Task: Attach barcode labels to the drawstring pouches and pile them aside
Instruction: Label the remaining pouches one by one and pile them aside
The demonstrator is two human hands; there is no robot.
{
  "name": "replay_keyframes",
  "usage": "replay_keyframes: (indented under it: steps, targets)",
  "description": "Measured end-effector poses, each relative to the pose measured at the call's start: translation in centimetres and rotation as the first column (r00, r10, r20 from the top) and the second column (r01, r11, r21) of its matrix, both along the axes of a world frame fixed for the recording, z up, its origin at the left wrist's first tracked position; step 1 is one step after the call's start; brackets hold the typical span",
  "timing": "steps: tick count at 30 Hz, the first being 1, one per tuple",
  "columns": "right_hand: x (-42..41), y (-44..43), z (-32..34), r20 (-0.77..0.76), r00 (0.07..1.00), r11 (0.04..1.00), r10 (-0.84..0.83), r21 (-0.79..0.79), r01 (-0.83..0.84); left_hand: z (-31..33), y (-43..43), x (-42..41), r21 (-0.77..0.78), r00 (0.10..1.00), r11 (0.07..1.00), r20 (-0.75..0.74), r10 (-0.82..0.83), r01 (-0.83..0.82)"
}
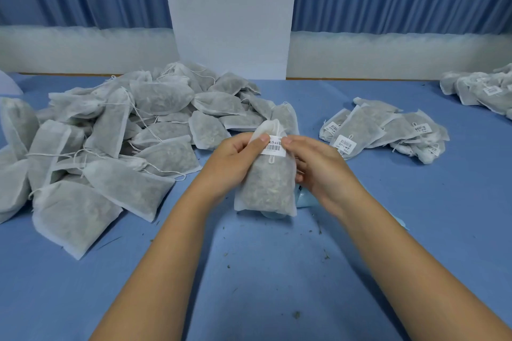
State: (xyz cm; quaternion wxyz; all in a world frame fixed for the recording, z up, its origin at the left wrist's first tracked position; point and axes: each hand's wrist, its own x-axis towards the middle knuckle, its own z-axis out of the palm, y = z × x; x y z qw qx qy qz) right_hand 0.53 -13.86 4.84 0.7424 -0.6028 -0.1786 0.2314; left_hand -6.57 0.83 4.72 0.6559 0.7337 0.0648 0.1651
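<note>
A white drawstring pouch (267,185) filled with dried herbs is held upright above the blue table. My left hand (235,159) grips its left side, thumb pressing the left end of a white barcode label (273,147) near the pouch's neck. My right hand (313,163) holds the right side, thumb at the label's right end. A big heap of unlabelled pouches (110,141) lies at the left. A smaller pile of labelled pouches (385,129) lies at the right.
Another group of labelled pouches (482,90) sits at the far right edge. A pale blue label backing sheet (303,198) lies under my right hand. Herb crumbs dot the blue tabletop (277,271). A white pillar and blue curtains stand behind the table.
</note>
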Motion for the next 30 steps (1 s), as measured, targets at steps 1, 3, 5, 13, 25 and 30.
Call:
replay_keyframes:
  steps: [1,3,5,13,25,30]
  targets:
    - [0.0,-0.1,0.1,0.068,0.997,0.999,-0.027,-0.045,0.03,-0.1,0.0,0.1,0.004,0.999,0.999,0.012,0.035,-0.035]
    - [0.0,-0.3,0.1,0.216,0.976,0.989,-0.035,-0.133,0.065,-0.3,0.0,0.4,-0.006,0.993,0.994,0.039,0.108,-0.107]
    - [-0.1,-0.3,0.1,0.348,0.938,0.984,-0.001,-0.167,0.063,-0.3,0.2,0.6,-0.003,0.983,0.985,0.05,0.174,-0.174]
    - [0.9,-1.2,0.3,0.376,0.926,0.995,0.042,-0.101,-0.004,-0.5,2.1,1.3,-0.042,0.926,0.932,-0.144,0.35,-0.359]
    - [2.4,-0.4,-1.2,0.28,0.917,0.957,-0.282,0.153,0.248,-3.6,7.1,0.6,0.775,0.676,0.497,-0.124,0.726,-0.391]
    - [2.3,-0.3,-1.5,0.291,0.929,0.974,-0.228,0.078,0.215,-3.6,7.0,0.4,0.83,0.616,0.451,-0.173,0.768,-0.329]
